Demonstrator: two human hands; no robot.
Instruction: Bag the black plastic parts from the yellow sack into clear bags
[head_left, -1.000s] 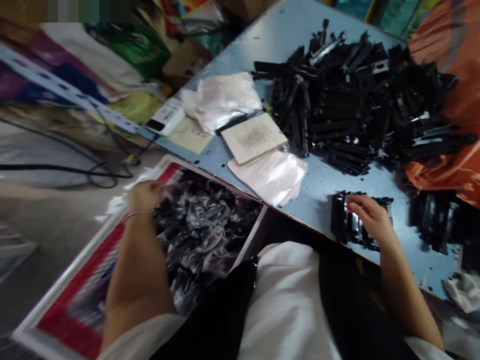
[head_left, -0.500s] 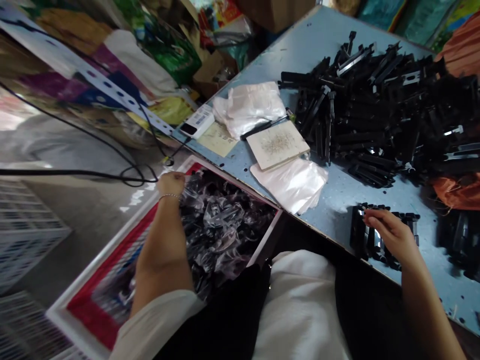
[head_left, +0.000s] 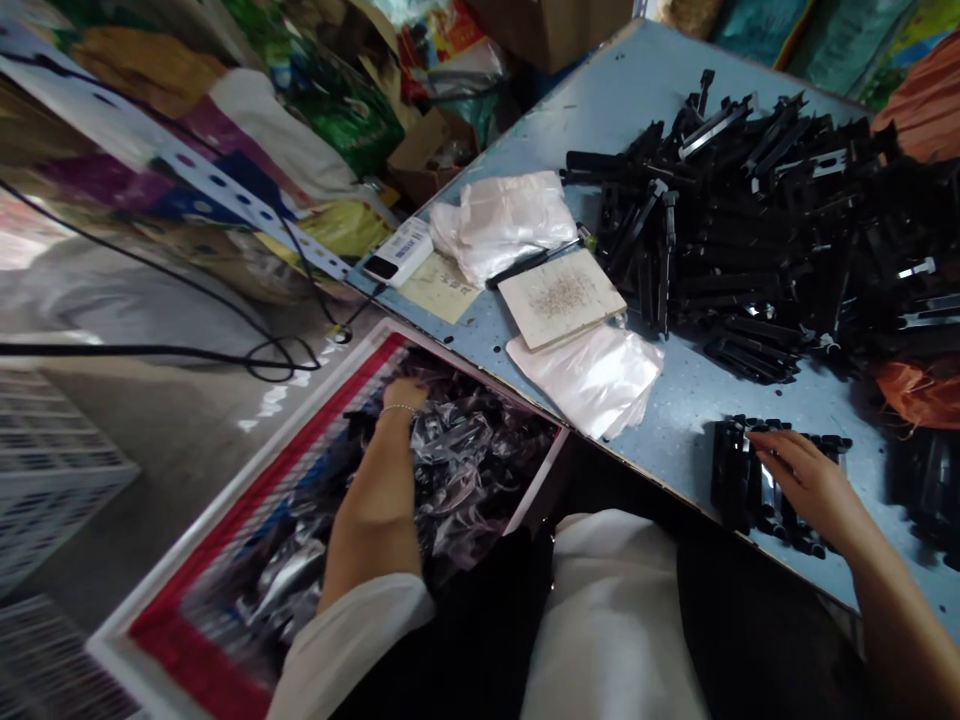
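Hands first: the left hand (head_left: 397, 400) is down among plastic-wrapped black parts (head_left: 480, 450) in a red-and-white tray (head_left: 247, 490), its fingers hidden by the wrapping, so I cannot tell how far open it is or whether it has hold of anything. The right hand (head_left: 810, 485) is loosely curled, its fingertips (head_left: 765, 440) on a small row of black parts (head_left: 780, 490) on the tabletop (head_left: 675, 400); I cannot tell if it grips one. Farther up sits a heap of black parts (head_left: 750, 230), too tangled for me to count, and another cluster (head_left: 930, 490) is cut off at the right edge. Between them and the tray I count one crumpled plastic bag (head_left: 502, 225), one flatter plastic bag (head_left: 585, 380), one speckled card (head_left: 561, 297) and one black pen (head_left: 532, 262).
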